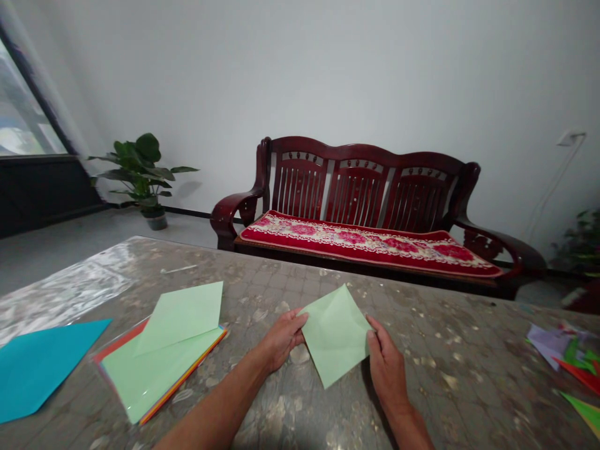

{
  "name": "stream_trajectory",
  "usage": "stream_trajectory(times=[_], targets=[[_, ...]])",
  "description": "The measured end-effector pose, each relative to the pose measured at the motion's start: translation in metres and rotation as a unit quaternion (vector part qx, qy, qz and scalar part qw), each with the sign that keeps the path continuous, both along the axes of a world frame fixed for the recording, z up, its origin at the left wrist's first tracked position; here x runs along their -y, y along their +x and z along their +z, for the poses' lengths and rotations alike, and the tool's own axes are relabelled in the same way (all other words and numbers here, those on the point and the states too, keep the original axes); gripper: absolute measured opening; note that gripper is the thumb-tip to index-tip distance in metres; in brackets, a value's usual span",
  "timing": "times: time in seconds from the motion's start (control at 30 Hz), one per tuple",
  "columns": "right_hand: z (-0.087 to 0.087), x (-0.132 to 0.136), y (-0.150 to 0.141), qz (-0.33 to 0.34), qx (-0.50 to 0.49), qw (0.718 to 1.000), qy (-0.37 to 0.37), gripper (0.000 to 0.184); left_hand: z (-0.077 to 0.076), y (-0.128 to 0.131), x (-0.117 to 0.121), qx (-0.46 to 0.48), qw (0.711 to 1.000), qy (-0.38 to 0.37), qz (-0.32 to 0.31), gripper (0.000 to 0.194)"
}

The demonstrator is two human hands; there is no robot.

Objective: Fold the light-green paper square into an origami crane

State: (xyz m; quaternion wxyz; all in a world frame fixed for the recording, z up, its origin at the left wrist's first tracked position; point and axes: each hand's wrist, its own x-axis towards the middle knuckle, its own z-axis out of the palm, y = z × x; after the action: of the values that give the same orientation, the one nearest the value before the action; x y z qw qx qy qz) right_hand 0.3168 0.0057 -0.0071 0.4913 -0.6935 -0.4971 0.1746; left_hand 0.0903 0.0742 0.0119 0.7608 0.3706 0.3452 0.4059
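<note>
A light green square of paper [335, 337], turned like a diamond with faint creases across it, is held up over the patterned table. My left hand [283, 337] pinches its left corner between thumb and fingers. Its right corner is gripped by my right hand [385, 353], thumb on top and fingers behind. Left of my left arm lies a stack of coloured paper [154, 375] in a clear sleeve, green uppermost, with red and orange edges showing. On that stack rests a loose light green sheet [187, 312].
A blue sheet [42, 369] lies at the table's left. Several folded paper pieces [569, 353] are at the right edge. A thin white stick [179, 269] lies toward the table's [253, 281] far side. Beyond stand a wooden bench [356, 187] and a potted plant [145, 169].
</note>
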Motion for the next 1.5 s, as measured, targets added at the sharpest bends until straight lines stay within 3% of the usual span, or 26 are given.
stream_trajectory(times=[0.6,0.87,0.97,1.03,1.13,1.2,1.3,1.4,1.5], targets=[[-0.004,-0.002,0.004,-0.015,-0.033,0.999,0.036,0.053,0.003,0.002,0.001,-0.034,0.999,-0.029,0.014,0.026],[-0.004,-0.003,0.004,-0.019,-0.031,0.999,0.003,0.054,-0.002,0.003,-0.001,-0.034,0.999,-0.025,0.021,0.029],[-0.004,-0.003,0.003,-0.015,-0.005,1.000,0.004,0.052,-0.001,0.003,0.000,-0.034,0.999,-0.026,0.026,0.030],[-0.002,-0.001,0.002,-0.017,0.066,0.997,0.032,0.050,0.000,0.004,0.001,-0.036,0.998,-0.032,0.030,0.030],[0.008,0.008,-0.005,0.022,0.244,0.962,0.118,0.051,0.001,0.004,0.000,-0.038,0.998,-0.040,0.038,0.030],[0.017,0.016,-0.011,0.110,0.327,0.925,0.159,0.061,0.002,0.004,-0.002,-0.038,0.997,-0.043,0.046,0.030],[0.027,0.024,-0.017,0.233,0.395,0.875,0.153,0.078,0.002,0.004,-0.003,-0.039,0.996,-0.053,0.061,0.031],[0.029,0.024,-0.019,0.272,0.413,0.860,0.127,0.075,0.001,0.003,-0.002,-0.046,0.996,-0.061,0.050,0.031],[0.028,0.022,-0.018,0.292,0.408,0.860,0.090,0.053,-0.003,0.003,0.000,-0.075,0.996,-0.048,0.003,0.034]])
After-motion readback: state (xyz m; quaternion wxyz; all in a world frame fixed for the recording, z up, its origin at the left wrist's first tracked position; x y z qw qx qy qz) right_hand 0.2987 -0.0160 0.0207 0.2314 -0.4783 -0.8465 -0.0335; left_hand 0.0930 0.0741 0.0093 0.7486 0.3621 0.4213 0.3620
